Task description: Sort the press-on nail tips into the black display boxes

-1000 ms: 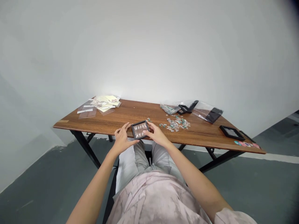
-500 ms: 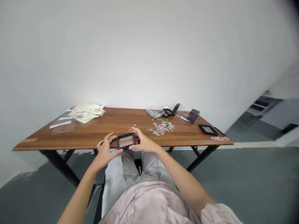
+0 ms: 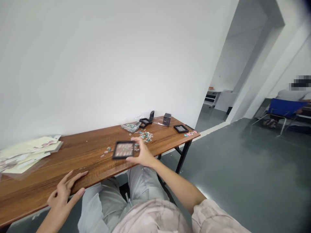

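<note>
Right hand point(image 3: 143, 154) has the black-framed case point(image 3: 123, 150): grip is pinching its right side, thumb at the lower right corner, fingers at the upper right. So the case lies directly left of that grip, long axis roughly left-right, over the front part of the tabletop point(image 3: 82, 150). Looks lifted off the surface, but it's motion-blurred, so can't swear to the gap. Left hand point(image 3: 62, 191) is well apart, farther left at the near edge: fingers spread, thumb held away, nothing in it. Can't tell whether its fingertips touch down. Case sits between the two hands; right is clearly the nearer one.

Containers: held case has rows of small pale pieces in it, too blurred to count. Past the right hand, a clear plastic container point(image 3: 130, 127) (bag or tray, can't tell) holds teal and clear pieces; a loose pile point(image 3: 147, 136) of similar bits lies near it. Just beside the container, a black frame point(image 3: 145, 122), contents unclear, then a dark box point(image 3: 167, 119) with clear film around it. Toward the right end, a black tray point(image 3: 181, 128) with pale pieces inside, coloured discs point(image 3: 190, 133) just beside it. Left end: pale cards point(image 3: 26, 152) heaped up, some clear film at their edges.
</note>
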Demonstrator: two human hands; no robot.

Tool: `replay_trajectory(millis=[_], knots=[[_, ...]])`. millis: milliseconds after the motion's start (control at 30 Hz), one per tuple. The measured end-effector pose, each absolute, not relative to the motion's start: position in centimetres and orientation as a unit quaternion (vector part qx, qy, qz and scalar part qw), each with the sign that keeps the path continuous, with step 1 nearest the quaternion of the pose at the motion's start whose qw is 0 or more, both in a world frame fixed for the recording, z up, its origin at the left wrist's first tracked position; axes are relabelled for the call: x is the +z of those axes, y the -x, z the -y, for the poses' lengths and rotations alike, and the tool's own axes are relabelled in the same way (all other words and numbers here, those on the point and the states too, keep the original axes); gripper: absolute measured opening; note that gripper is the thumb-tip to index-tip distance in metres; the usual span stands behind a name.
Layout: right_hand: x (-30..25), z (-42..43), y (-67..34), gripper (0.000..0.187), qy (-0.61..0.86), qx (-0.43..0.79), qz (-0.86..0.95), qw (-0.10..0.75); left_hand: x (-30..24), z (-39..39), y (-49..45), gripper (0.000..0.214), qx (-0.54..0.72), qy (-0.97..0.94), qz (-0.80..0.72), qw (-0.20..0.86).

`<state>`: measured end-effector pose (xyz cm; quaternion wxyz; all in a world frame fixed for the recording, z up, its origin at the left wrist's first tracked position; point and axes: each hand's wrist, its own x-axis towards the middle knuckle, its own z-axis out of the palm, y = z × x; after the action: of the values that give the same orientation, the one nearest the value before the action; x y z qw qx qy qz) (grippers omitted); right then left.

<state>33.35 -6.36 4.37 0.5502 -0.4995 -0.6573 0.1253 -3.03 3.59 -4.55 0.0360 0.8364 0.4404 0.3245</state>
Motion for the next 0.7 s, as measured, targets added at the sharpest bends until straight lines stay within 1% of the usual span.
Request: replay_trajectory(millis=[67,100,167,233,300,367,433,567,700], knots=[[4.7,6.7,-37.8,0.082,0.556,0.028,0.560,0.614,-4.8,-3.7,3.1,0.052,0.323,-0.844,-0.425,0.056],[4.9,6.8,-40.4,0.078,0.587,-0.026,0.506,0.632,-4.8,-3.7,3.0,0.052,0.323,-0.842,-0.427,0.063],[5.4,7.3,-45.8,0.073,0.644,-0.123,0.405,0.638,-4.5,-3.5,2.8,0.052,0.327,-0.830,-0.448,0.062],[5.7,7.8,-51.2,0.072,0.698,-0.196,0.326,0.607,-4.1,-3.2,2.4,0.053,0.336,-0.820,-0.461,0.046],[5.6,8.5,-55.8,0.072,0.764,-0.250,0.249,0.541,-3.8,-2.6,1.7,0.055,0.351,-0.814,-0.463,0.017],[5.2,9.2,-59.1,0.076,0.825,-0.257,0.200,0.462,-3.9,-1.8,0.7,0.058,0.366,-0.806,-0.464,-0.024],[4.6,9.6,-61.1,0.080,0.842,-0.249,0.187,0.440,-4.7,-0.8,-0.5,0.063,0.383,-0.792,-0.470,-0.068],[3.3,9.7,-62.5,0.084,0.869,-0.214,0.173,0.412,-7.3,0.6,-2.5,0.073,0.458,-0.746,-0.463,-0.142],[2.8,9.4,-62.6,0.081,0.886,-0.192,0.168,0.387,-8.5,0.7,-2.7,0.075,0.466,-0.744,-0.453,-0.158]])
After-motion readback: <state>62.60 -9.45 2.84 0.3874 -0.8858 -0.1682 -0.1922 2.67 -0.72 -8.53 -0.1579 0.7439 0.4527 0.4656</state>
